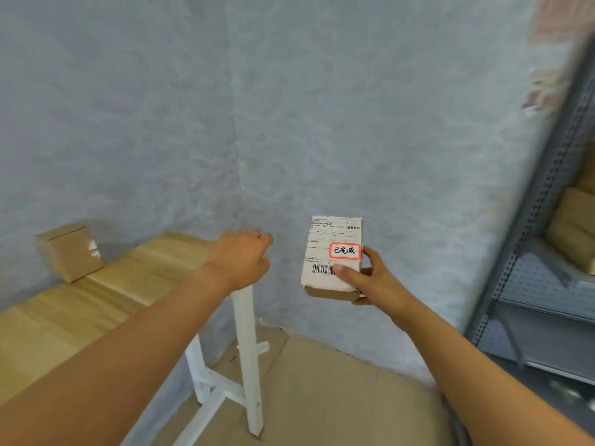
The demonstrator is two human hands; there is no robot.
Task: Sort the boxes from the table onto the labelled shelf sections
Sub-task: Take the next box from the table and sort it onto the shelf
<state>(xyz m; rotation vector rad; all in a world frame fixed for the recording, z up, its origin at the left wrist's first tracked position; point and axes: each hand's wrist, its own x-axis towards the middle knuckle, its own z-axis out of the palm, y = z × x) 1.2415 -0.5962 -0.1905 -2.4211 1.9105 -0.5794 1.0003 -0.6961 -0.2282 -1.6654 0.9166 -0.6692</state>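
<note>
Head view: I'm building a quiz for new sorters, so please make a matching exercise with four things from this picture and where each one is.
Things:
1. labelled box
2. plain brown box
3. left hand
4. metal shelf

Places:
a. at the right edge of the picture
b. on the wooden table, at the wall
c. gripped in the right hand
d. over the table's corner, holding nothing

Pairs: 1-c, 2-b, 3-d, 4-a
</note>
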